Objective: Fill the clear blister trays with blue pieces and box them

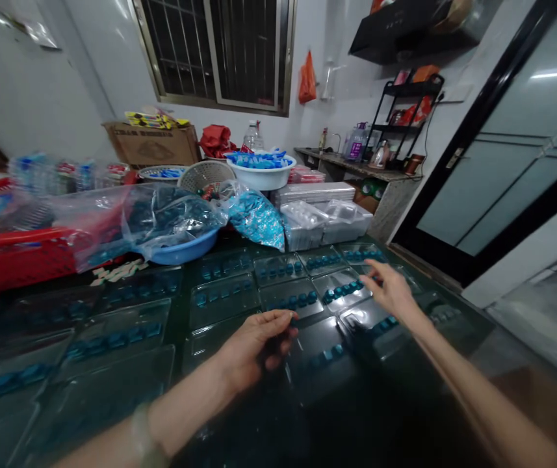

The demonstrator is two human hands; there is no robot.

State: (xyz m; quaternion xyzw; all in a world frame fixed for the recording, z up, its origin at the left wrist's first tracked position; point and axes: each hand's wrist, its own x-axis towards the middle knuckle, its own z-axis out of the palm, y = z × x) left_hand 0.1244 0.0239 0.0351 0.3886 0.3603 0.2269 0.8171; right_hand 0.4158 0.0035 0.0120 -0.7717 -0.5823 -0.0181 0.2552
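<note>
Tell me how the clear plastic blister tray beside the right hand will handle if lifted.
The clear plastic blister tray looks thin and light, so it will probably flex rather than feel stiff. Its glossy surface may slide easily. The blue pieces in it might shift if it tilts.

1. Room's fairly bright, but it's flat indoor light. The window ahead of the left hand looks dark.
2. Long white glare streak on the glass door, off to the right of the right hand.
3. The clear trays under both hands pick up shiny reflections.
4. Deep shadow sits just below the right hand.
5. Strong fisheye bend at the edges, and stuff far left of the hands goes blurry.
</note>
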